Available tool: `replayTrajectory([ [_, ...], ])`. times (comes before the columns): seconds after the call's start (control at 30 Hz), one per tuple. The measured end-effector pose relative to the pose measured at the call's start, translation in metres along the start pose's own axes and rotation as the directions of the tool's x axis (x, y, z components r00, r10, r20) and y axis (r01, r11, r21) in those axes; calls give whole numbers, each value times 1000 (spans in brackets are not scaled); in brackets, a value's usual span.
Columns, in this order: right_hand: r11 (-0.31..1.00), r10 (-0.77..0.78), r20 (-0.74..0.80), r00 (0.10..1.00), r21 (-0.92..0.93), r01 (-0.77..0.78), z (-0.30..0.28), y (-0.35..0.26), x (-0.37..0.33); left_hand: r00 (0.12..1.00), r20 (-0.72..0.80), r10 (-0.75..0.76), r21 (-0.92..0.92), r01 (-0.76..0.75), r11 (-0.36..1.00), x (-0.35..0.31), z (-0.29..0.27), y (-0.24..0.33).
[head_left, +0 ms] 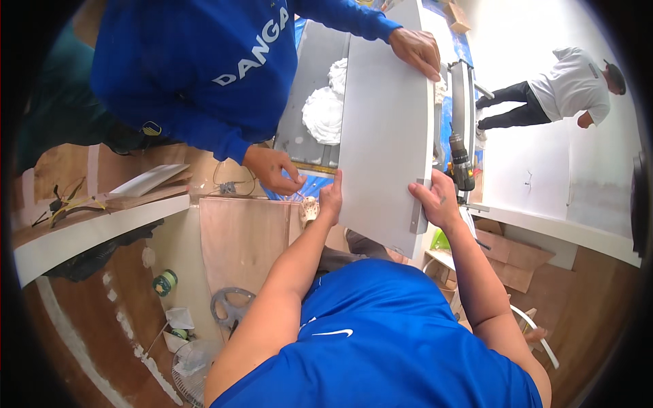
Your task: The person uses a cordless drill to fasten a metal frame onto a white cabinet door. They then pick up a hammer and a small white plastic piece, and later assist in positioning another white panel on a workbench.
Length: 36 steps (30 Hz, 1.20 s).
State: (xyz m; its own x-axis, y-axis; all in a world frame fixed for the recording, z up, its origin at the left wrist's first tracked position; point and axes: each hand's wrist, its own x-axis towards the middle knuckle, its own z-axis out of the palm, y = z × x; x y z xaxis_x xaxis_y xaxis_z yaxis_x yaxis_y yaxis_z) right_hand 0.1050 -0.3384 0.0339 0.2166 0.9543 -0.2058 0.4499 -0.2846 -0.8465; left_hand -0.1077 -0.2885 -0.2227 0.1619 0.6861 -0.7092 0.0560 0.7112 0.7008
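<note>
A long pale grey panel [388, 129] slopes away in front of me. My left hand [331, 201] grips its near left edge, index finger pointing up along the side. My right hand [437, 198] is closed round the right edge, thumb on the face beside a small grey metal piece [417, 207]. A co-worker in a blue sweatshirt rests one hand [417, 52] on the panel's far right corner. The co-worker's other hand [275, 170], fingers pinched, is just left of mine. Left of the panel, white fluffy mounds [322, 117] lie on a dark grey surface [299, 132].
A power drill [461, 166] stands right of the panel, by a metal frame [462, 95]. Another person [564, 88] in a white shirt is at far right. Plywood sheets [245, 234] lean ahead-left. A fan [194, 367] and a grey wheel [231, 307] are at lower left.
</note>
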Motion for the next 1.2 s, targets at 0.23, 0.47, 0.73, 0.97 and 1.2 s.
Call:
replayTrajectory([
  [0.23,952,-64,110,992,305,27,-7,50,-12,967,-216,135,209,-89,974,0,-44,19],
  [0.47,904,-55,181,982,426,-28,44,111,6,782,-328,531,428,-378,821,0,-99,57],
  [0.73,941,-89,201,975,337,17,100,161,30,868,-300,395,584,-161,796,17,-153,57],
  [0.97,998,-64,275,959,26,59,113,162,32,798,-77,598,601,-442,666,23,-177,69],
  [1.2,998,57,382,923,4,-64,128,173,46,817,129,563,633,-504,587,47,-195,76],
])
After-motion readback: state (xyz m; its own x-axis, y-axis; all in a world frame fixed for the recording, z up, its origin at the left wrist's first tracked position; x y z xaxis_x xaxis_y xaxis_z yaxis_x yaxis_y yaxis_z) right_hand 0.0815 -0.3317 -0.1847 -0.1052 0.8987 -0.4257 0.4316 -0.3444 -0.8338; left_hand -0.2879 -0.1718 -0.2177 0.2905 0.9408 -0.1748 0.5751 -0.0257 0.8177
